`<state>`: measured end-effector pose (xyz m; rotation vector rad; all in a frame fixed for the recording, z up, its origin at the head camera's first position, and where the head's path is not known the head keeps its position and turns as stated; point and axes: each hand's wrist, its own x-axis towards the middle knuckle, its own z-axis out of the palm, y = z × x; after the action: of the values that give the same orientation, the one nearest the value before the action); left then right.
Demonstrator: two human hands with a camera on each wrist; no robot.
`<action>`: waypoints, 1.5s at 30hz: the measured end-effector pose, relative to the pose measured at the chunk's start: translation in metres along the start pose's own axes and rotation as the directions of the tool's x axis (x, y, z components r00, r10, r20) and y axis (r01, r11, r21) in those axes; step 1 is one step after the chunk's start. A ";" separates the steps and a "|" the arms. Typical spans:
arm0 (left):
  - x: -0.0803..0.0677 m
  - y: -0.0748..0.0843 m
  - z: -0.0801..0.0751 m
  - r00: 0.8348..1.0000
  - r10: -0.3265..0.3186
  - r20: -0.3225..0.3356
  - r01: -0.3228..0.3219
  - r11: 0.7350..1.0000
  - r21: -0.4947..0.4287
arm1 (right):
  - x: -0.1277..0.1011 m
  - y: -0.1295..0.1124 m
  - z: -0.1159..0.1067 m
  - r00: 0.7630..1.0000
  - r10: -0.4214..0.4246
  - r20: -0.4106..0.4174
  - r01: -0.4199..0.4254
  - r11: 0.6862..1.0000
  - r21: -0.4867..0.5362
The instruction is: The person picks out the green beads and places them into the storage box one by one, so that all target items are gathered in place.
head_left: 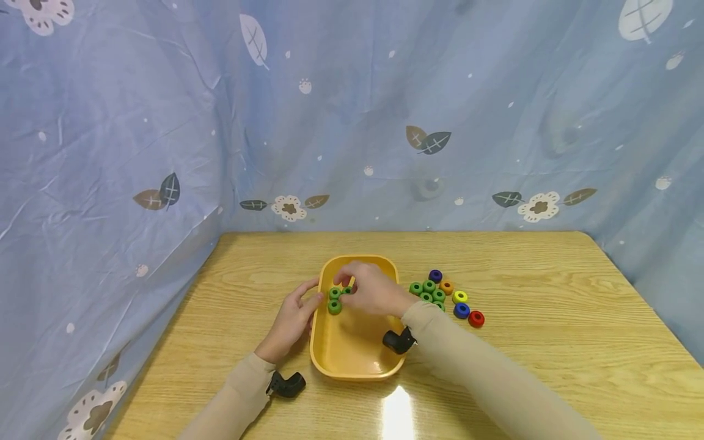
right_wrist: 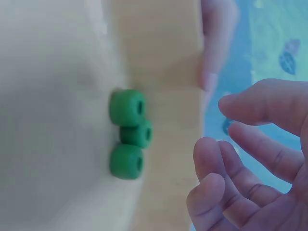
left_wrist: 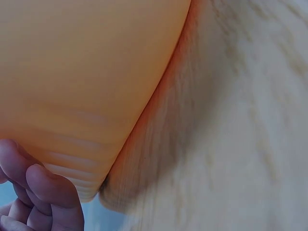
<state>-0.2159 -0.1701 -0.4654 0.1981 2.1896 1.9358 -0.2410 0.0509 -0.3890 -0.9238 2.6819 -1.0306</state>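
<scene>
A yellow plastic tray (head_left: 357, 348) stands on the wooden table. My left hand (head_left: 289, 319) holds its left wall, thumb at the rim and fingers outside; in the left wrist view the bent fingers (left_wrist: 53, 187) are beside the outer wall. Three green ring-shaped beads (head_left: 334, 307) lie together on the tray floor near that wall, also visible as green beads (right_wrist: 127, 108) in the right wrist view. Over the tray, just right of those beads, hovers my right hand (head_left: 374, 290). Its fingers are loosely bent and apart, with nothing seen between them.
Right of the tray lie more green beads (head_left: 429, 286), partly hidden by the right forearm. Close by are purple (head_left: 436, 275), orange (head_left: 447, 287), yellow (head_left: 460, 297), blue (head_left: 462, 310) and red beads (head_left: 476, 319). A patterned blue curtain (head_left: 352, 122) hangs behind the table.
</scene>
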 end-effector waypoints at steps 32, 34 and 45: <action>-0.004 -0.012 0.002 0.999 -0.013 0.032 0.015 0.999 -0.035 | -0.132 0.027 -0.057 0.949 -0.008 -0.314 0.039 0.995 0.094; -0.005 -0.012 0.002 0.999 -0.013 0.035 0.014 0.999 -0.030 | -0.136 0.031 -0.058 0.948 0.006 -0.319 0.027 0.995 0.098; -0.004 -0.005 -0.002 1.000 -0.007 0.027 0.008 1.000 -0.030 | -0.137 0.047 -0.064 0.945 0.047 -0.323 -0.028 0.997 0.066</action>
<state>-0.2122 -0.1732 -0.4701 0.2096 2.1399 1.9501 -0.1742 0.1944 -0.3838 -0.7442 2.8936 -1.3541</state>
